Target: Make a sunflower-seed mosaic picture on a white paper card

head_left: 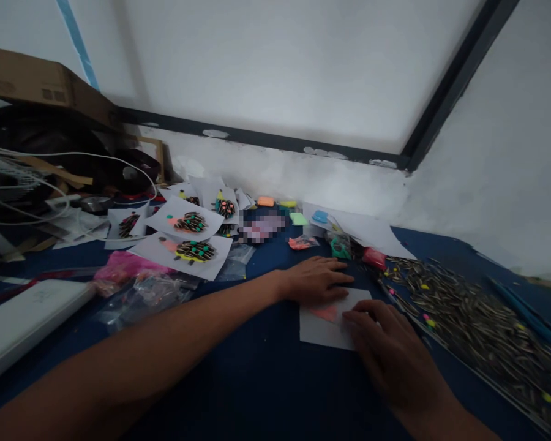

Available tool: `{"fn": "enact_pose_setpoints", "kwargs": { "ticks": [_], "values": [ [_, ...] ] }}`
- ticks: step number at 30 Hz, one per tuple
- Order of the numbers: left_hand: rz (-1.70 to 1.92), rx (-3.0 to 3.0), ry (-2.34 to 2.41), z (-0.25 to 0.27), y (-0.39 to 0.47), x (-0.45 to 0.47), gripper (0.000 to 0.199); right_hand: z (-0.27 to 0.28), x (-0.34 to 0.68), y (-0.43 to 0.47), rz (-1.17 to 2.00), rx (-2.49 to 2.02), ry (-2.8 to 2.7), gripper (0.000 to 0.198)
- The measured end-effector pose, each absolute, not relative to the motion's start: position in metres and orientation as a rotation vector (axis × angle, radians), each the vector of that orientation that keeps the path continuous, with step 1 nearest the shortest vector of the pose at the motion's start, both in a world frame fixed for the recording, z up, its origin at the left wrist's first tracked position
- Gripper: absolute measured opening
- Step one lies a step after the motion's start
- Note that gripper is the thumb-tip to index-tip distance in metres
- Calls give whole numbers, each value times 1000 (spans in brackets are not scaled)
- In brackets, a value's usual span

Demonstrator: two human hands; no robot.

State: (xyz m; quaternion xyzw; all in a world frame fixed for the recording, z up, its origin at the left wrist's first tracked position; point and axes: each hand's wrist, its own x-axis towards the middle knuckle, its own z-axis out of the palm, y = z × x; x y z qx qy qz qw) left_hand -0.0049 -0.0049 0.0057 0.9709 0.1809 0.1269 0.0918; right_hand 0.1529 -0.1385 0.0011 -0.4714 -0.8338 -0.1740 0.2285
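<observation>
A small sheet of white paper (324, 335) lies on the blue tabletop under both my hands. Flattened on it is a patch of salmon-pink modelling clay (325, 312). My left hand (319, 280) rests across the paper's far edge, fingers stretched out to the right and touching the clay's upper side. My right hand (388, 346) is at the paper's right edge, fingers bent and drawn together beside the clay. Its fingertips reach the sheet, and whatever may be between them is hidden. Just beyond are an orange clay packet (303, 242) and a green clay packet (340, 246).
At right, a tray holds a heap of striped sunflower seeds (477, 318). Several papers with hedgehog shapes of clay and seeds (195, 251) lie at left, near plastic bags (149, 294) and a white device (32, 318). A red packet (374, 258) sits by the seeds. The wall rises behind.
</observation>
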Motion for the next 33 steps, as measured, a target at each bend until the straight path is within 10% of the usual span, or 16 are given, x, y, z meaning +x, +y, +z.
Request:
{"fn": "enact_pose_setpoints", "kwargs": {
  "ticks": [33],
  "values": [
    [357,2946,562,6,-8,-4,44,-1,155,-140,-585,-1329,-2370,31]
  ]
}}
